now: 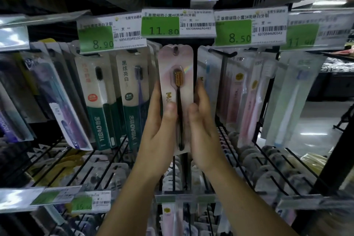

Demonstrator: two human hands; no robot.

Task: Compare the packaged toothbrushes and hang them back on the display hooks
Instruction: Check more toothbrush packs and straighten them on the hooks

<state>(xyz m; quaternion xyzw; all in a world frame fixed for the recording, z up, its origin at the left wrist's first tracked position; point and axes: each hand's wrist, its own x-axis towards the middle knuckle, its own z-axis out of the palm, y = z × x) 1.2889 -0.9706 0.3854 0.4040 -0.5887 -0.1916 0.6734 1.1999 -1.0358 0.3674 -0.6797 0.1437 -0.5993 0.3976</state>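
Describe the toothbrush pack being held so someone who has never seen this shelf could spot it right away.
Find the green 11.80 price tag at the top middle of the rack. Just below it, the left hand and right hand hold one pale pink pack upright. Unlike the green-bottomed packs to its left, it shows a black-handled brush with golden bristles.

Both forearms bare, no sleeves; left hand [161, 120] and right hand [203, 120] ungloved.

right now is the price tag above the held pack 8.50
No, the tag directly above the pack reads 11.80.
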